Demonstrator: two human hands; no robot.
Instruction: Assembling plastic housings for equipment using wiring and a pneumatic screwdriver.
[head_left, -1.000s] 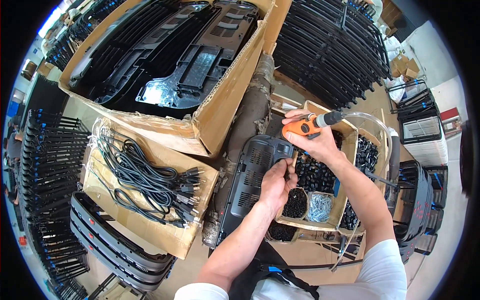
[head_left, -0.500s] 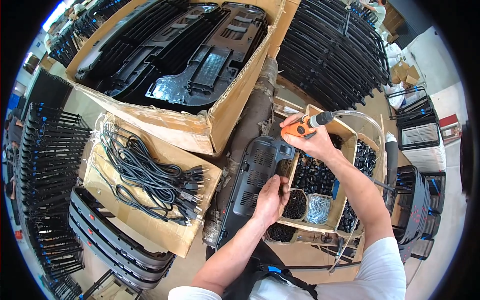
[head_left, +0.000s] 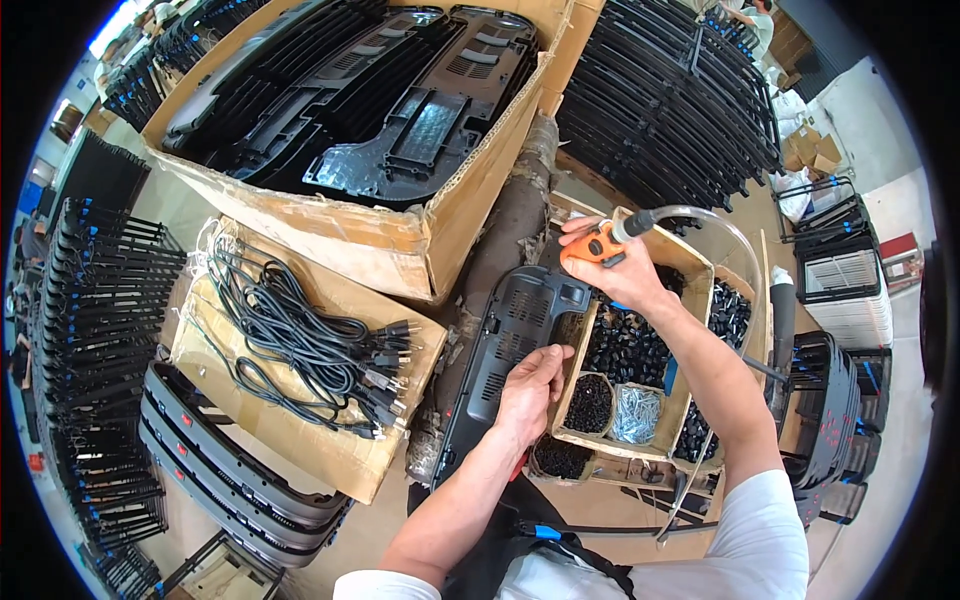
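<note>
A long black plastic housing (head_left: 520, 325) with slotted vents lies on a worn, padded support. My left hand (head_left: 530, 392) is closed at its right edge, thumb and fingers together; the fingertips' undersides are hidden. In my right hand (head_left: 625, 277) is an orange power screwdriver (head_left: 596, 246), the fingers wrapped round its body above the far end of the housing. A clear hose (head_left: 722, 222) runs from its black end. The driver's tip is hidden by the hand. Beside both hands stands a divided cardboard parts tray (head_left: 625, 452) with black parts, dark screws (head_left: 588, 403) and silver screws (head_left: 635, 414).
A big carton (head_left: 330, 245) of black plastic panels stands far left. Black power cords (head_left: 300, 345) lie on a cardboard box (head_left: 235, 390). Curved grey-black covers (head_left: 240, 480) are stacked near left. Black frames (head_left: 660, 100) are piled at the back, with more racks at both sides.
My left hand has slid slightly left along the housing's edge, its fingertips a little higher. The screwdriver in my right hand has shifted slightly left and tilted. My view has moved a little.
</note>
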